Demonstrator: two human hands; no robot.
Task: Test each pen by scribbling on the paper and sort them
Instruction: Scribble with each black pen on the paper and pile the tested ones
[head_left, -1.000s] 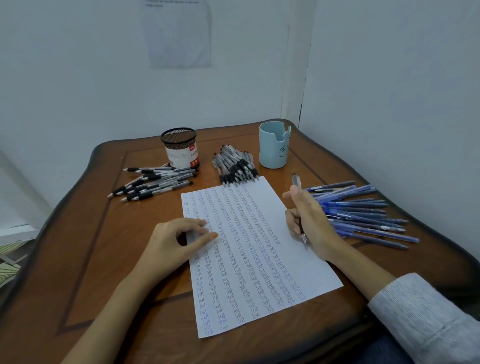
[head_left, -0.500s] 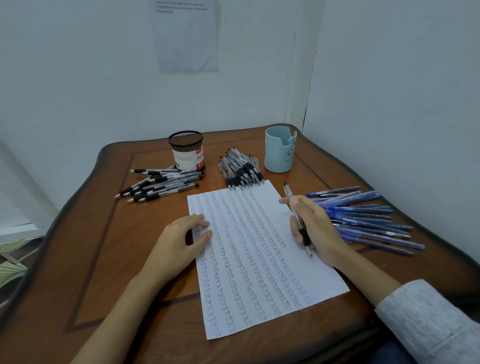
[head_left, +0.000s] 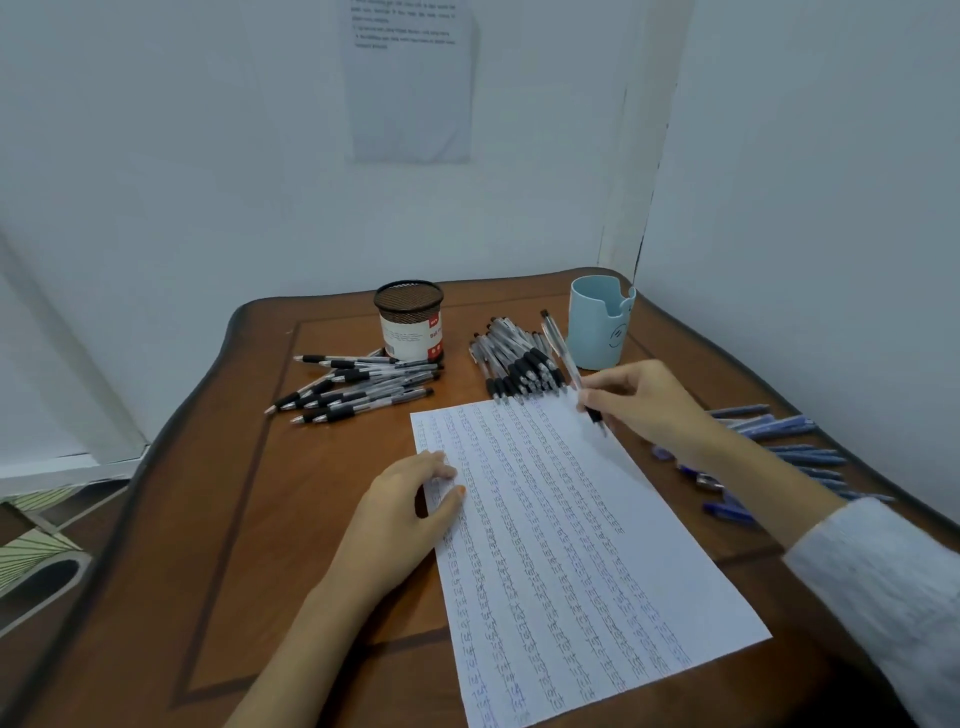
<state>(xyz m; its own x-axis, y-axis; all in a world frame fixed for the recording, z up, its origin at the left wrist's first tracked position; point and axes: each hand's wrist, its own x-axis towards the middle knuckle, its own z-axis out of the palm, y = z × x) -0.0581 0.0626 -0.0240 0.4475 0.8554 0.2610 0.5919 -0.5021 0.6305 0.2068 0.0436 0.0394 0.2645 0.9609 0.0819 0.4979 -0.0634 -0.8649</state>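
The pen (head_left: 562, 351), a clear plastic barrel with a black rubber grip, slants over the far right corner of the paper (head_left: 571, 561), a white sheet ruled with columns of small scribbles, pinched at its grip by the curled fingers of the right hand (head_left: 647, 408). The left hand (head_left: 408, 512) lies palm down, fingers relaxed on the sheet's left edge. On the glossy wooden table (head_left: 218, 519) lie heaped black pens (head_left: 514, 366), fanned pens (head_left: 358, 389) by a mesh cup (head_left: 409, 318), a smooth blue cup (head_left: 597, 332), and blue pens (head_left: 779, 441).

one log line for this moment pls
right hand: grips pen, tip near paper far edge | left hand: rests on paper left edge
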